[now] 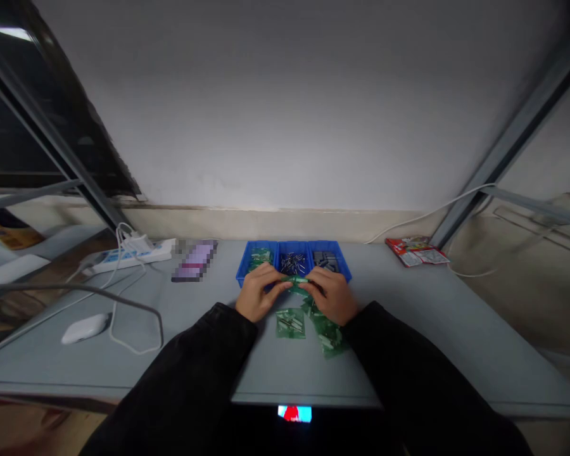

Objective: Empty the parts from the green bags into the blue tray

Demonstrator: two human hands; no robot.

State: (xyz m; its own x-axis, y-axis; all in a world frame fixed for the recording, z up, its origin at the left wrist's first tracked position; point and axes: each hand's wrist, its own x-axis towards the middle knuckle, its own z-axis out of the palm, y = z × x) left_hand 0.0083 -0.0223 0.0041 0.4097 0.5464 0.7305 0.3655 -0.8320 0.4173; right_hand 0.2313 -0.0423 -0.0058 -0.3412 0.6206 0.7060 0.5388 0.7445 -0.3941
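My left hand (258, 292) and my right hand (331, 294) meet over the grey table (456, 329), both pinching one small green circuit board (296, 282) between their fingertips. Just beyond them stand three joined blue bins (293, 259): green boards in the left one, small dark parts in the middle and right ones. Below my hands lies a single green board (290, 323), and a loose pile of green boards (329, 334) sits under my right wrist. Both sleeves are black.
At the left lie a white power strip (132, 255) with cables, a blurred purple phone (194, 261) and a white mouse (84, 328). A red packet (415, 250) rests at the back right. Grey metal frame struts rise on both sides.
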